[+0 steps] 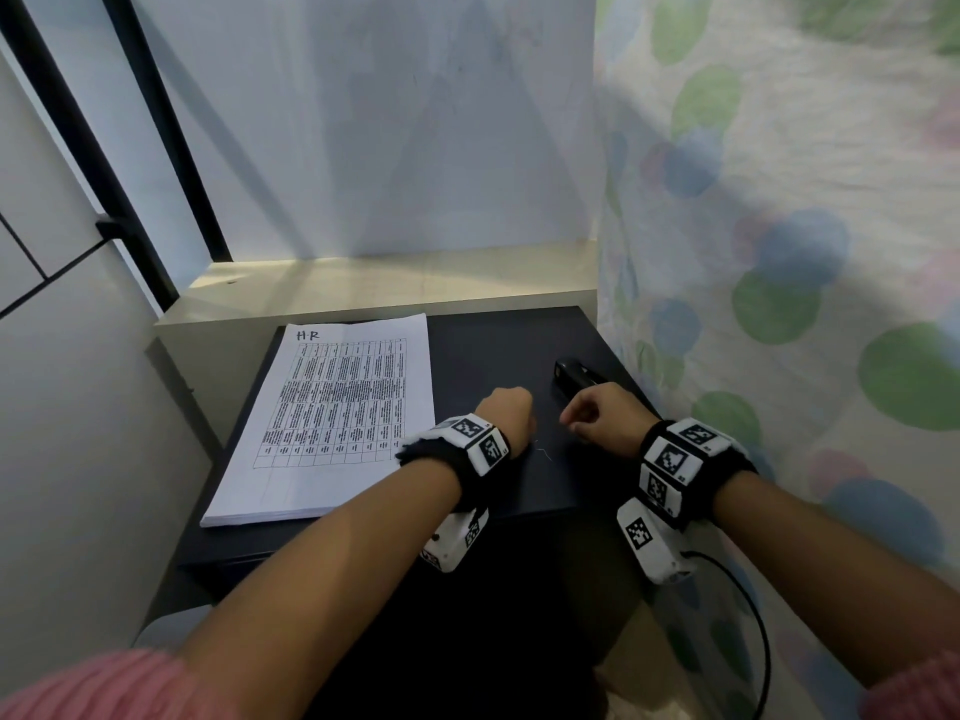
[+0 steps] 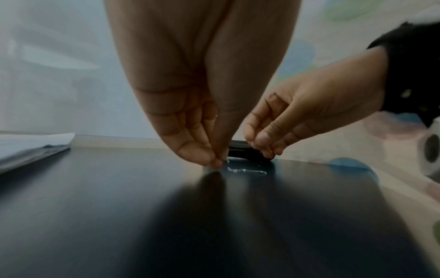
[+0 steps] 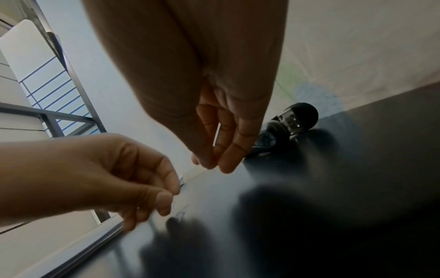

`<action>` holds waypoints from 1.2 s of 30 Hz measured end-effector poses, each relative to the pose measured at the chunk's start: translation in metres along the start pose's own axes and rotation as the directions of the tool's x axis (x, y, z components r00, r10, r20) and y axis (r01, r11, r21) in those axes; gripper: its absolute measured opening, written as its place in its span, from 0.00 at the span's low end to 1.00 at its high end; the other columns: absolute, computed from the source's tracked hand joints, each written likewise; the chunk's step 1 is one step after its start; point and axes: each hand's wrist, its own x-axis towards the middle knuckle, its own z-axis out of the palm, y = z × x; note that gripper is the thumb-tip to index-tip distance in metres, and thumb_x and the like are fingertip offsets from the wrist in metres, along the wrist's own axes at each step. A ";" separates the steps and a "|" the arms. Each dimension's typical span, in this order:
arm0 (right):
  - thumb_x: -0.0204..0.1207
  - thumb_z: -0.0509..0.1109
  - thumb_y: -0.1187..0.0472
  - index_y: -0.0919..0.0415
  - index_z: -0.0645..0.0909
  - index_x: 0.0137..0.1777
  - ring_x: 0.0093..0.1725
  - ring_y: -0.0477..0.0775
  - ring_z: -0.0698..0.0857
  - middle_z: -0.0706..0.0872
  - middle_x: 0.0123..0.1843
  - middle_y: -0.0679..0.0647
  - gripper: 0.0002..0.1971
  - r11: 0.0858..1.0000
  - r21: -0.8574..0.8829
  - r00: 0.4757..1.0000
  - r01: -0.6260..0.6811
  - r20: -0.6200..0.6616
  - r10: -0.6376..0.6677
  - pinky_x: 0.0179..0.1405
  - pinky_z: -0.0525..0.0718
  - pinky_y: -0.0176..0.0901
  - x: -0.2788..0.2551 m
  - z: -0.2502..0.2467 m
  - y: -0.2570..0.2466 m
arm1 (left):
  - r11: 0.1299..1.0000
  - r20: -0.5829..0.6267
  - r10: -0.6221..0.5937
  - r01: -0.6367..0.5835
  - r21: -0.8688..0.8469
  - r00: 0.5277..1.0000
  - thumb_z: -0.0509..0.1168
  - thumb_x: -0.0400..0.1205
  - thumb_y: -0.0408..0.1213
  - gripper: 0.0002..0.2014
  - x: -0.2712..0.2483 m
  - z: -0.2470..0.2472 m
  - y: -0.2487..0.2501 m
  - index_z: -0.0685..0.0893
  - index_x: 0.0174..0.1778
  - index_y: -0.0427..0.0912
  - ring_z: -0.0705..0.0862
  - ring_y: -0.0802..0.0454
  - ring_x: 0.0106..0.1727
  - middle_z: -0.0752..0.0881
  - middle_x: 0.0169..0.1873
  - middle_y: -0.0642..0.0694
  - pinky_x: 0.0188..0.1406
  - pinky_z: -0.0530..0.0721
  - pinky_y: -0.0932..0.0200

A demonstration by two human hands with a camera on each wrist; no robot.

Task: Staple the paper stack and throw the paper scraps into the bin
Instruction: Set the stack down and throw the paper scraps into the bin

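A white paper stack (image 1: 337, 418) with a printed table lies on the left of the black table (image 1: 493, 345); its edge also shows in the left wrist view (image 2: 33, 148). A black stapler (image 1: 576, 379) lies at the right rear, just beyond my right hand (image 1: 597, 413). My left hand (image 2: 218, 163) hovers low over the table's middle and pinches a tiny silvery staple (image 3: 181, 181). A bent staple (image 2: 247, 171) lies on the table between the hands. My right hand (image 3: 210, 165) has thumb and fingertips pressed together, with nothing visible between them.
A cream ledge (image 1: 389, 288) runs behind the table, with a white wall above it. A dotted curtain (image 1: 779, 252) hangs close along the right side. A black cable (image 1: 748, 605) trails from my right wrist. No bin shows in any view.
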 end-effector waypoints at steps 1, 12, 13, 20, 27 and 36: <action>0.73 0.71 0.68 0.62 0.88 0.47 0.52 0.54 0.86 0.87 0.45 0.54 0.06 1.000 -0.009 1.000 0.000 -0.002 0.000 0.60 0.83 0.45 -0.001 0.001 0.000 | 1.000 -0.002 -0.004 0.004 0.008 1.000 0.63 0.80 0.31 0.12 0.002 -0.002 0.002 0.85 0.56 0.30 0.85 0.36 0.59 0.87 0.58 0.34 0.62 0.84 0.46; 0.74 0.70 0.68 0.60 0.87 0.46 0.42 0.48 0.83 0.82 0.33 0.46 0.06 1.000 -0.001 0.999 -0.029 0.035 0.029 0.53 0.82 0.39 -0.002 -0.001 -0.004 | 0.998 -0.012 -0.012 0.013 0.056 1.000 0.66 0.79 0.32 0.13 0.003 -0.004 0.013 0.84 0.59 0.33 0.85 0.36 0.59 0.86 0.59 0.34 0.60 0.84 0.48; 0.74 0.70 0.68 0.59 0.86 0.44 0.41 0.48 0.83 0.82 0.33 0.46 0.06 0.999 0.005 0.999 -0.032 0.045 0.031 0.53 0.83 0.40 -0.003 -0.001 -0.003 | 0.998 -0.007 -0.008 0.008 0.055 1.000 0.66 0.79 0.33 0.13 0.002 -0.004 0.012 0.84 0.59 0.34 0.85 0.36 0.59 0.86 0.59 0.35 0.59 0.84 0.49; 0.74 0.69 0.69 0.51 0.81 0.32 0.42 0.50 0.84 0.86 0.41 0.54 0.13 0.999 0.033 0.999 -0.039 0.036 0.038 0.48 0.81 0.39 -0.008 -0.006 -0.003 | 0.997 0.124 -0.031 0.022 0.072 0.992 0.79 0.66 0.43 0.23 -0.006 -0.002 0.022 0.83 0.51 0.35 0.87 0.39 0.56 0.87 0.55 0.38 0.56 0.86 0.46; 0.72 0.70 0.69 0.57 0.87 0.40 0.43 0.50 0.84 0.86 0.40 0.53 0.08 0.998 0.036 0.999 -0.045 0.006 0.045 0.54 0.83 0.41 -0.011 -0.008 -0.001 | 0.996 0.077 -0.055 0.050 0.068 0.996 0.78 0.69 0.39 0.23 -0.004 -0.006 0.030 0.84 0.56 0.33 0.86 0.38 0.58 0.87 0.57 0.35 0.56 0.85 0.50; 0.73 0.69 0.71 0.49 0.80 0.30 0.33 0.47 0.83 0.83 0.30 0.48 0.16 0.997 0.065 0.999 -0.040 0.023 0.039 0.44 0.80 0.37 -0.015 -0.011 0.007 | 0.982 0.042 -0.017 0.009 0.187 0.999 0.64 0.81 0.31 0.15 -0.004 -0.007 0.041 0.78 0.62 0.29 0.82 0.35 0.64 0.81 0.64 0.32 0.59 0.81 0.51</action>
